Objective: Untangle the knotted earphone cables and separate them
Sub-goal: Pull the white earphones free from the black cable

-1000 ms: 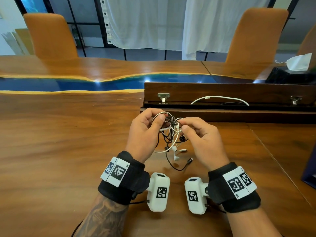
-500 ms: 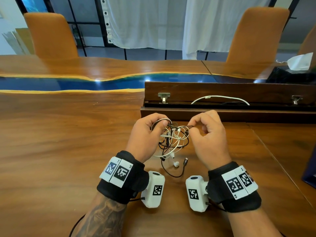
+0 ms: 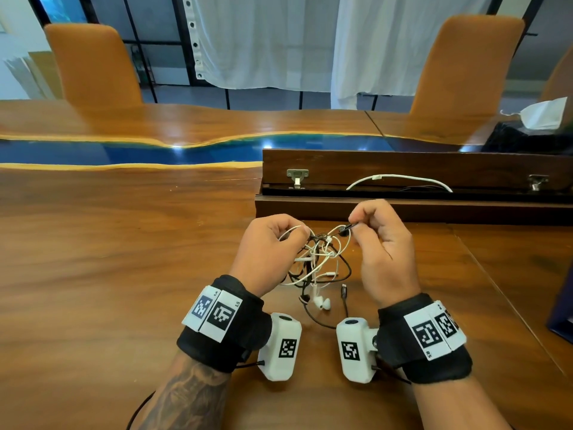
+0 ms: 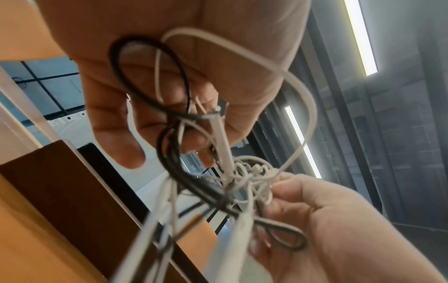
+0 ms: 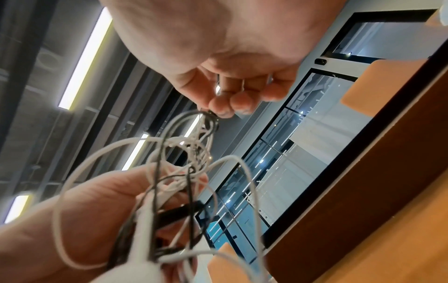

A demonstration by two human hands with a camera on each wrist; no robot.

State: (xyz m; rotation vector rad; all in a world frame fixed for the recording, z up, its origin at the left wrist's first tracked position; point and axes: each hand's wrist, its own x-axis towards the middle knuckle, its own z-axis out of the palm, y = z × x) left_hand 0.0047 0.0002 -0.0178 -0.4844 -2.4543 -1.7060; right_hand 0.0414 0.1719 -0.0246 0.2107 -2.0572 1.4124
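A tangle of white and black earphone cables [image 3: 319, 259] hangs between my two hands above the wooden table [image 3: 108, 274]. My left hand [image 3: 273, 246] grips a bunch of white and black loops [image 4: 194, 107] at the tangle's left side. My right hand [image 3: 378, 240] pinches a black earbud end [image 3: 344, 228] between thumb and fingertips [image 5: 225, 107] and holds it up and to the right. White earbuds [image 3: 322, 303] and a black plug [image 3: 344, 290] dangle down to the table between my wrists.
An open dark wooden box [image 3: 403, 209] lies just beyond my hands, with a white cable [image 3: 397, 179] in it. Two orange chairs [image 3: 93, 63] stand across the table. A white face mask [image 3: 542, 114] lies at the far right, and a dark blue object [image 3: 562, 308] sits at the right edge.
My right hand has lifted and moved right, drawing a black earbud end out of the tangle. The bundle has spread wider, and the hanging ends have dropped lower toward the table.
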